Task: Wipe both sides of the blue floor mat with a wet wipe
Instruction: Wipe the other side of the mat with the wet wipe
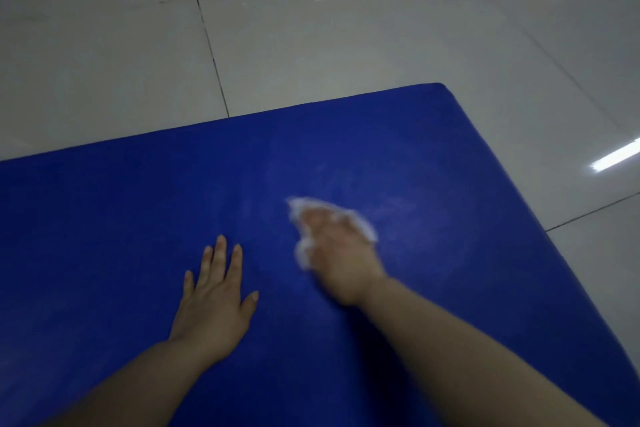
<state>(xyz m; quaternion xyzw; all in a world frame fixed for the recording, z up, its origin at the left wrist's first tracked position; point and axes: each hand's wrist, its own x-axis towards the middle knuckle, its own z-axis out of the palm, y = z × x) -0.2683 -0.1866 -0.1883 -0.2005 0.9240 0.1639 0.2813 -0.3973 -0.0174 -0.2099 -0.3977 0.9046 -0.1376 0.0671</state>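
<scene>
Clearly the wiping of the first side is in hand: the blue floor mat (pixel 104 236) lies flat on the white tiled floor (pixel 311 28), and pale smear marks show near its far right corner. The right hand (pixel 341 246) presses a crumpled wet wipe (pixel 300 253) on the mat, palm down; it is blurred, so I cannot tell if the fingers curl round the wipe or only push it. The left hand (pixel 214 302) rests flat just beside, fingers straight and spread, holding nothing (it seems to steady the mat). Next, I judge, the wipe must cover the near and left parts, and later the mat needs turning over.
</scene>
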